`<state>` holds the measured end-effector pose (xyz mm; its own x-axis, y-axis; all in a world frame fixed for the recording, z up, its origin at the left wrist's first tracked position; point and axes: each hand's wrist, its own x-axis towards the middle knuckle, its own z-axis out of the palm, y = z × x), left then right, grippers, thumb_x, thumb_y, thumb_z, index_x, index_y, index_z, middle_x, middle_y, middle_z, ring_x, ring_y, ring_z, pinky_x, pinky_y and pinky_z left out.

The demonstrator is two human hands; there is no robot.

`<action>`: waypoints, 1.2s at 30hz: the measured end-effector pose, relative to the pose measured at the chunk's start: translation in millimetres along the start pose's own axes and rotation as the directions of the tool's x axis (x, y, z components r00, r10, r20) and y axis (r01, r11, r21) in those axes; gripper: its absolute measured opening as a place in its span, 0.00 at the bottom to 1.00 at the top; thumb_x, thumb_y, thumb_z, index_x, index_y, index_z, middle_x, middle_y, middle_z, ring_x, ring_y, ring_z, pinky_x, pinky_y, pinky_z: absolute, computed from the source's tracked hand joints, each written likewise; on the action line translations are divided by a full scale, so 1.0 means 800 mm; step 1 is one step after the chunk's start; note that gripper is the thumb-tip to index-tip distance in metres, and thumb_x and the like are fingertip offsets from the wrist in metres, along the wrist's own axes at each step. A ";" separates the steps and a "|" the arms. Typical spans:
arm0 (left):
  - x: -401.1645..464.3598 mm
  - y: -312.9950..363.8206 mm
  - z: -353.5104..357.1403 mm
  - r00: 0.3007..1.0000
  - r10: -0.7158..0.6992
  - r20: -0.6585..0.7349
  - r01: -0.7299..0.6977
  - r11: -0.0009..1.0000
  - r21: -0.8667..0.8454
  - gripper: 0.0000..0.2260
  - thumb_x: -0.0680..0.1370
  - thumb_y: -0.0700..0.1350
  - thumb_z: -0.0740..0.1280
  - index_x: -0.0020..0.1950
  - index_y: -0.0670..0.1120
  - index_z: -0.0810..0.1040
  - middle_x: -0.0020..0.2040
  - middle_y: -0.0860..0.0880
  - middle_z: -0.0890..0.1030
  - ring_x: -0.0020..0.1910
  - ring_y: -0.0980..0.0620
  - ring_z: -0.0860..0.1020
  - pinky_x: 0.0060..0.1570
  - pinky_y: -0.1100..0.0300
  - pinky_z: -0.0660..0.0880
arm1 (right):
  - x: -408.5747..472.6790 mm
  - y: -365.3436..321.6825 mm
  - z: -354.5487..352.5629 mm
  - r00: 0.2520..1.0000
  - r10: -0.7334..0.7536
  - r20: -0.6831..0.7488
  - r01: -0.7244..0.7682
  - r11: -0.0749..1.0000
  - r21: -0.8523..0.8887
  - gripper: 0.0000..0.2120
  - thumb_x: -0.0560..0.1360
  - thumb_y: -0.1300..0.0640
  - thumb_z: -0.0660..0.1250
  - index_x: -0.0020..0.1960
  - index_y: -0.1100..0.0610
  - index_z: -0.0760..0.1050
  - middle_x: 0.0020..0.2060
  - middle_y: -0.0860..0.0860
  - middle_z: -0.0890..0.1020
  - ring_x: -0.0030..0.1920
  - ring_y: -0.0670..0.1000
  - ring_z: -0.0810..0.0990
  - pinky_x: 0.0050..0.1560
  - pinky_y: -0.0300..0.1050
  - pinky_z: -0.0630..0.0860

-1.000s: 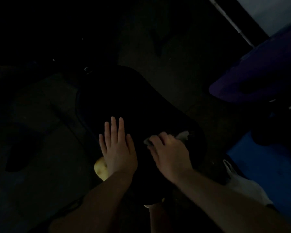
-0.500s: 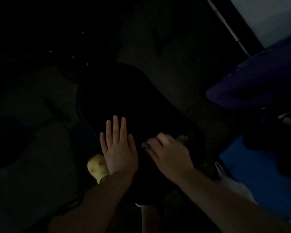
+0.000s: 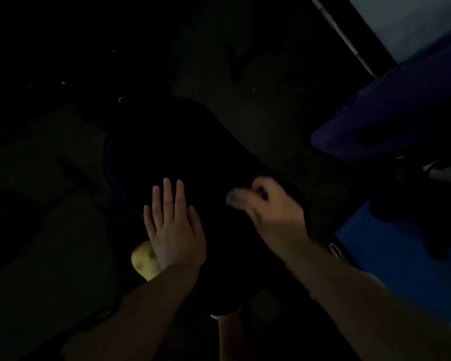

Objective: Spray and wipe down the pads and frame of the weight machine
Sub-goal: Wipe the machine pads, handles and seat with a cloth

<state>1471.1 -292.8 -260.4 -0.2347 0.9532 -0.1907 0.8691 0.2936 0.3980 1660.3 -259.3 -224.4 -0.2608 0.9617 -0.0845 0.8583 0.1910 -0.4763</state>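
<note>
two hands point(image 3: 176, 230) point(image 3: 274, 214), one black pad point(image 3: 172, 152), one cloth point(image 3: 232, 200), one yellow knob point(image 3: 143, 260), one purple pad point(image 3: 391, 121)

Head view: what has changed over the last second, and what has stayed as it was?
The right hand, gripping the cloth, has slid up the black pad away from the person, and is now blurred by motion. More of the cloth was showing earlier. The left hand stays flat on the pad, fingers straight, beside the yellow knob.
</note>
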 end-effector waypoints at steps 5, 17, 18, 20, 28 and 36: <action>-0.001 0.001 -0.001 1.000 0.000 -0.010 0.001 1.000 0.012 0.23 0.81 0.51 0.47 0.77 0.51 0.54 0.78 0.51 0.53 0.77 0.52 0.47 0.75 0.51 0.43 | 0.023 0.004 -0.003 0.988 0.153 -0.028 -0.154 0.988 -0.028 0.19 0.76 0.41 0.55 0.66 0.40 0.66 0.53 0.42 0.63 0.42 0.42 0.70 0.41 0.41 0.74; -0.002 0.001 -0.001 1.000 0.014 -0.005 -0.014 1.000 -0.011 0.24 0.81 0.52 0.46 0.78 0.51 0.54 0.78 0.51 0.52 0.77 0.52 0.47 0.75 0.51 0.43 | -0.004 0.013 -0.018 0.932 0.315 -0.181 -0.331 0.941 -0.069 0.15 0.79 0.42 0.58 0.60 0.46 0.76 0.55 0.48 0.71 0.54 0.43 0.65 0.54 0.45 0.68; -0.002 0.000 -0.001 1.000 0.015 -0.001 -0.015 1.000 -0.010 0.24 0.81 0.52 0.46 0.78 0.51 0.54 0.79 0.51 0.52 0.77 0.52 0.46 0.75 0.50 0.43 | -0.003 0.016 -0.013 0.922 0.334 -0.198 -0.346 0.938 -0.031 0.16 0.79 0.41 0.58 0.59 0.47 0.78 0.55 0.47 0.71 0.55 0.43 0.65 0.55 0.46 0.68; -0.001 -0.001 -0.001 1.000 0.016 0.003 -0.016 1.000 -0.001 0.24 0.81 0.51 0.46 0.78 0.51 0.53 0.79 0.51 0.51 0.77 0.52 0.46 0.75 0.50 0.43 | -0.012 0.001 0.000 0.894 0.377 -0.243 -0.358 0.926 0.119 0.14 0.79 0.44 0.62 0.57 0.50 0.80 0.52 0.46 0.74 0.53 0.43 0.68 0.52 0.47 0.74; -0.002 0.001 0.001 1.000 0.003 -0.004 -0.003 1.000 0.006 0.23 0.81 0.51 0.47 0.78 0.51 0.54 0.79 0.51 0.52 0.78 0.52 0.46 0.75 0.50 0.43 | -0.012 0.003 -0.008 0.978 0.198 -0.070 -0.198 0.980 0.009 0.08 0.78 0.47 0.64 0.56 0.45 0.70 0.54 0.48 0.72 0.51 0.46 0.72 0.43 0.45 0.76; -0.002 0.001 0.000 1.000 -0.006 -0.006 0.006 1.000 0.013 0.24 0.81 0.51 0.47 0.78 0.52 0.54 0.78 0.51 0.52 0.77 0.52 0.46 0.75 0.50 0.44 | -0.063 -0.062 0.030 0.985 0.134 -0.110 -0.145 0.985 -0.097 0.07 0.77 0.48 0.61 0.54 0.47 0.68 0.48 0.50 0.75 0.44 0.52 0.77 0.28 0.42 0.75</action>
<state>1472.2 -293.6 -259.5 -0.2426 0.9517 -0.1883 0.8734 0.2987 0.3846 1619.8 -321.7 -217.7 -0.0934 0.9944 -0.0504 0.9258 0.0681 -0.3719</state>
